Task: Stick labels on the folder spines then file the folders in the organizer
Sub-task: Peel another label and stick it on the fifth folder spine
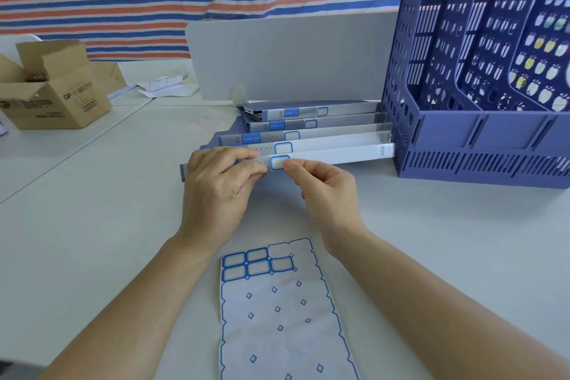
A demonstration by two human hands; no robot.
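Several grey-blue folders lie fanned on the white table, spines towards me. The nearest folder (333,155) has a blue-bordered label (279,162) on its spine. My left hand (219,187) rests on the spine's left part, thumb and fingers at the label's left edge. My right hand (327,191) touches the label's right edge with thumb and forefinger. The folders behind (327,120) each carry a label. The label sheet (277,311) lies near me with a few labels left at its top. The blue organizer (481,139) stands at the right.
An open cardboard box (52,89) sits at the far left. Loose papers (166,86) lie beyond it. A grey upright board (293,62) stands behind the folders, in front of a striped tarp.
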